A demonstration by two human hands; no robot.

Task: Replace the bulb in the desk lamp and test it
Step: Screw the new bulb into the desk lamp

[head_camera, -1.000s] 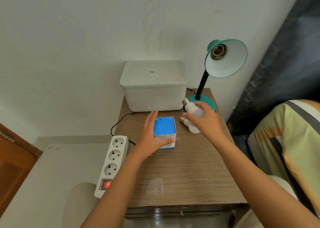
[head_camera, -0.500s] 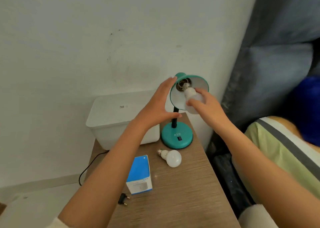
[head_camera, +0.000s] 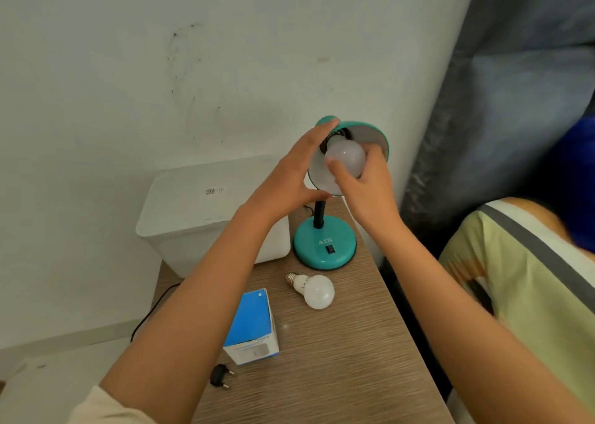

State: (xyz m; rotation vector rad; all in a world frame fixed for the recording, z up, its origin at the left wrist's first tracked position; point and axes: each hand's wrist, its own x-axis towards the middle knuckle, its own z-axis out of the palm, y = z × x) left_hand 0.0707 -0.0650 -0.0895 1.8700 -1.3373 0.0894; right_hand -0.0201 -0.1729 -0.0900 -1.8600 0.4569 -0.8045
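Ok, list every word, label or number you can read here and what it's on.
"ATN": on the teal lamp base, above its switch.
White storage box: a small code sticker on the lid, too small to read.
Blue bulb carton: print on its end panel, blurred.
Loose bulb: marks on the neck, unreadable.

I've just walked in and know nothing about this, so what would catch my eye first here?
Probably the teal desk lamp at the table's far right corner, with a right hand holding a white bulb inside its shade while the left hand steadies the shade's rim. Below it, a spare bulb lies on the wooden table beside a blue box.
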